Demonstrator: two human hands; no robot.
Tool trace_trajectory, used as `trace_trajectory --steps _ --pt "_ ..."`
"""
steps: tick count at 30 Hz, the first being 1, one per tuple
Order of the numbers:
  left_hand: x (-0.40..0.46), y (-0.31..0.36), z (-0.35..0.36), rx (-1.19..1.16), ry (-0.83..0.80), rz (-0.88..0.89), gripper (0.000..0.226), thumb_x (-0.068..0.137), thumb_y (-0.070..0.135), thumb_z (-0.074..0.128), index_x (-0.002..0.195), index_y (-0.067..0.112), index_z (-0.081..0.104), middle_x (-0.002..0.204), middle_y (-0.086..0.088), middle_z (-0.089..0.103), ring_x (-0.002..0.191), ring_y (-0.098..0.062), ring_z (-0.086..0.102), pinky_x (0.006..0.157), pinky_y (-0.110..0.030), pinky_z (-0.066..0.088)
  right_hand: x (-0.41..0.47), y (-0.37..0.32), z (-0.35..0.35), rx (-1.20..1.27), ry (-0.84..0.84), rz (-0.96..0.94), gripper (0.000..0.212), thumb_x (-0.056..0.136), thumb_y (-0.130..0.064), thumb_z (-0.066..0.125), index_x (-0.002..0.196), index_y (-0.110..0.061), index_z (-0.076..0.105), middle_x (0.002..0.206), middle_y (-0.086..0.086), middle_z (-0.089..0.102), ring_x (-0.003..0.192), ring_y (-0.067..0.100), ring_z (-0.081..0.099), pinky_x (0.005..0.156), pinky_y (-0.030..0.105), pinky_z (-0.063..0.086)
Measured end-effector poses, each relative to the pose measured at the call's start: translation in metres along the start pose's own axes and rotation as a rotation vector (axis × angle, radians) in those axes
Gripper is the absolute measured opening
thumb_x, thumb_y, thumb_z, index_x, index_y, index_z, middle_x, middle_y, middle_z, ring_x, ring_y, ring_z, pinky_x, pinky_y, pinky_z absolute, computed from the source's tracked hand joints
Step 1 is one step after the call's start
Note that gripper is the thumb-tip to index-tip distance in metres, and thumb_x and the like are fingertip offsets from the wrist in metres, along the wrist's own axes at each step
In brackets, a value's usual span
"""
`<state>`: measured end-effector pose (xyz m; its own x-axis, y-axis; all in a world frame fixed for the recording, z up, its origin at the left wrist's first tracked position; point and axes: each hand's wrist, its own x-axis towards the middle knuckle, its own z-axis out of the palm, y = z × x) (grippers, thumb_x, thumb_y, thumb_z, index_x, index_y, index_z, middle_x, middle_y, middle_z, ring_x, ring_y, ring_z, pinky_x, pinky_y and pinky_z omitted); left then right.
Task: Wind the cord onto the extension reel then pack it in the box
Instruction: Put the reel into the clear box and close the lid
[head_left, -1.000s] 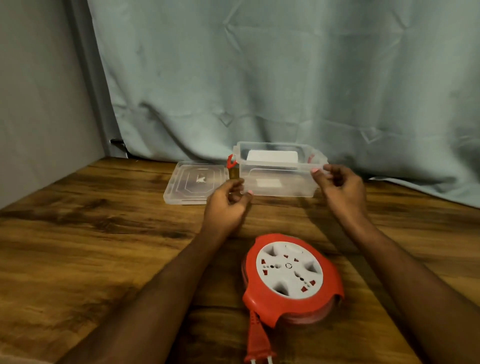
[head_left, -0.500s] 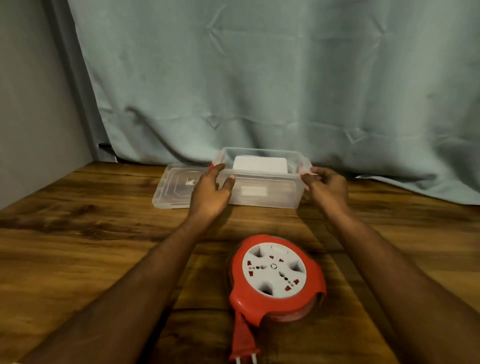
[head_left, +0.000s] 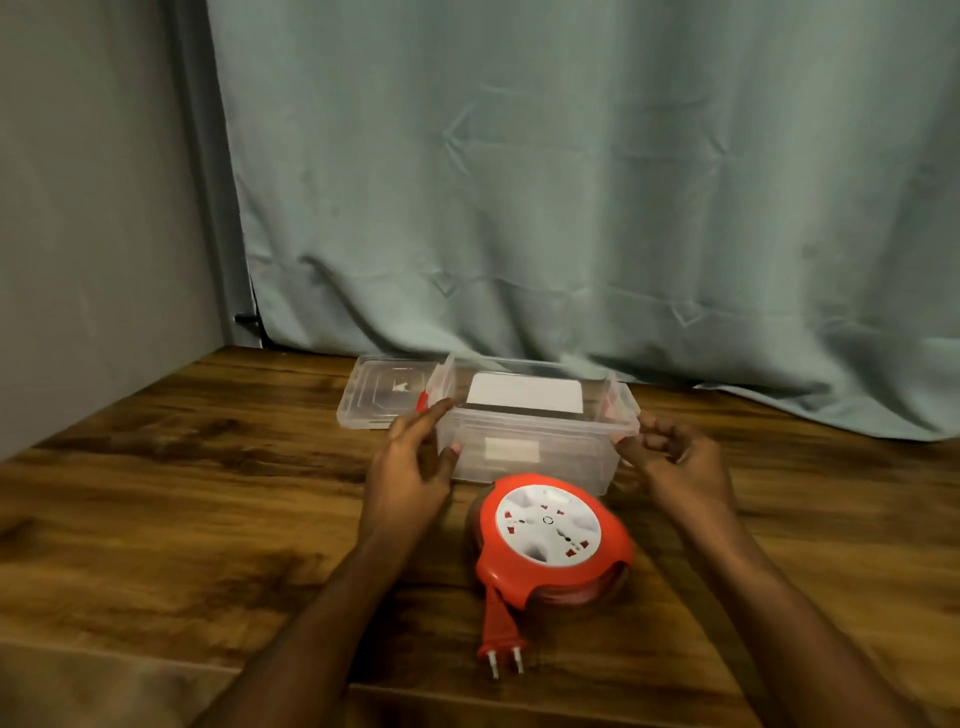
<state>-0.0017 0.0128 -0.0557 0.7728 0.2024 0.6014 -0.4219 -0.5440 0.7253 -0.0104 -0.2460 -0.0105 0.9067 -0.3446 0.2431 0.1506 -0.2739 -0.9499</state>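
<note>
The orange extension reel (head_left: 550, 535) lies flat on the wooden table (head_left: 182, 519), white socket face up, its cord wound inside. Its orange two-pin plug (head_left: 501, 631) sticks out toward me. Just behind the reel stands the clear plastic box (head_left: 524, 457), uncovered, with a white card (head_left: 524, 397) inside. My left hand (head_left: 410, 467) grips the box's left end, thumb on the front wall. My right hand (head_left: 675, 462) holds the right end, fingers curled under the rim.
The clear lid (head_left: 384, 395) lies flat on the table behind and left of the box. A grey-green curtain (head_left: 571, 208) hangs along the back edge, and a grey wall (head_left: 93, 208) closes off the left side.
Both hands took hold of the box's ends and drew it toward me, so it now sits right behind the reel. The lid stayed where it was.
</note>
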Motion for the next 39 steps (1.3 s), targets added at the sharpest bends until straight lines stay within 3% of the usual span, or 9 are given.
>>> trace_trajectory --steps 5,9,12,15,20,24,28,33,39 --pt "-0.010 -0.004 -0.003 0.034 -0.021 0.066 0.057 0.089 0.023 0.068 0.139 0.041 0.050 0.127 0.015 0.055 0.116 -0.007 0.055 0.099 -0.037 0.052 -0.011 0.006 -0.003 -0.304 -0.341 0.216 0.029 0.083 -0.030 0.083 0.098 -0.009 0.071 0.081 0.006 0.076 0.059 0.014 0.071 0.044 0.022 0.047" --pt "-0.008 -0.004 -0.001 0.027 -0.054 0.086 0.058 0.089 0.021 0.068 0.140 0.041 0.049 0.130 0.014 0.053 0.122 -0.007 0.053 0.101 -0.039 0.051 -0.005 0.004 0.004 -0.587 -0.488 0.129 0.033 0.076 -0.035 0.087 0.103 -0.023 0.073 0.097 -0.003 0.077 0.079 0.011 0.075 0.060 0.028 0.062" --pt "-0.008 -0.005 -0.002 0.021 -0.059 0.073 0.060 0.089 0.021 0.068 0.141 0.042 0.047 0.133 0.012 0.052 0.124 -0.007 0.052 0.102 -0.039 0.051 -0.001 -0.003 0.003 -0.603 -0.597 0.145 0.024 0.079 -0.031 0.085 0.093 -0.012 0.079 0.085 0.002 0.080 0.077 0.015 0.078 0.079 0.043 0.065" --pt "-0.010 -0.005 -0.003 0.019 -0.067 0.080 0.061 0.089 0.018 0.068 0.142 0.039 0.047 0.134 0.010 0.054 0.125 -0.008 0.051 0.105 -0.037 0.048 -0.004 -0.014 -0.006 -0.548 -0.654 0.169 0.020 0.079 -0.023 0.086 0.080 -0.006 0.076 0.077 0.006 0.080 0.070 0.015 0.077 0.059 0.031 0.061" --pt "-0.010 -0.003 -0.003 0.020 -0.058 0.076 0.061 0.088 0.015 0.067 0.142 0.038 0.048 0.135 0.010 0.054 0.127 -0.005 0.049 0.108 -0.033 0.045 -0.016 -0.051 -0.025 -0.541 -0.588 0.093 0.022 0.072 -0.022 0.092 0.086 -0.009 0.081 0.075 0.003 0.080 0.066 0.017 0.077 0.048 0.025 0.054" --pt "-0.011 -0.002 -0.003 0.017 -0.061 0.059 0.060 0.090 0.019 0.066 0.143 0.041 0.046 0.137 0.011 0.052 0.128 -0.005 0.047 0.109 -0.033 0.044 -0.017 -0.101 -0.055 -0.416 -0.480 -0.025 0.040 0.057 -0.019 0.095 0.093 -0.012 0.081 0.078 0.011 0.080 0.069 0.024 0.077 0.057 0.034 0.059" --pt "-0.011 0.002 -0.001 0.041 -0.079 -0.001 0.051 0.096 0.037 0.058 0.143 0.049 0.041 0.145 0.012 0.045 0.129 -0.005 0.042 0.104 -0.032 0.043 -0.001 -0.149 -0.068 -0.264 -0.261 -0.239 0.063 0.050 -0.020 0.092 0.111 -0.010 0.077 0.080 0.003 0.080 0.063 0.007 0.072 0.056 0.023 0.062" --pt "-0.011 0.001 -0.001 0.047 -0.092 0.003 0.051 0.097 0.039 0.056 0.143 0.051 0.038 0.144 0.013 0.043 0.126 -0.003 0.039 0.104 -0.031 0.040 0.036 -0.197 -0.039 -0.611 -0.090 -0.653 0.068 0.068 -0.028 0.094 0.131 -0.026 0.070 0.117 0.004 0.076 0.100 0.018 0.073 0.097 0.045 0.057" --pt "-0.012 0.000 -0.004 0.030 -0.071 0.046 0.052 0.097 0.033 0.058 0.143 0.049 0.041 0.142 0.013 0.048 0.130 -0.005 0.044 0.109 -0.034 0.041 0.067 -0.206 0.024 -1.067 -0.243 -0.899 0.064 0.079 -0.030 0.087 0.138 -0.033 0.063 0.125 -0.001 0.074 0.111 0.021 0.069 0.086 0.037 0.053"
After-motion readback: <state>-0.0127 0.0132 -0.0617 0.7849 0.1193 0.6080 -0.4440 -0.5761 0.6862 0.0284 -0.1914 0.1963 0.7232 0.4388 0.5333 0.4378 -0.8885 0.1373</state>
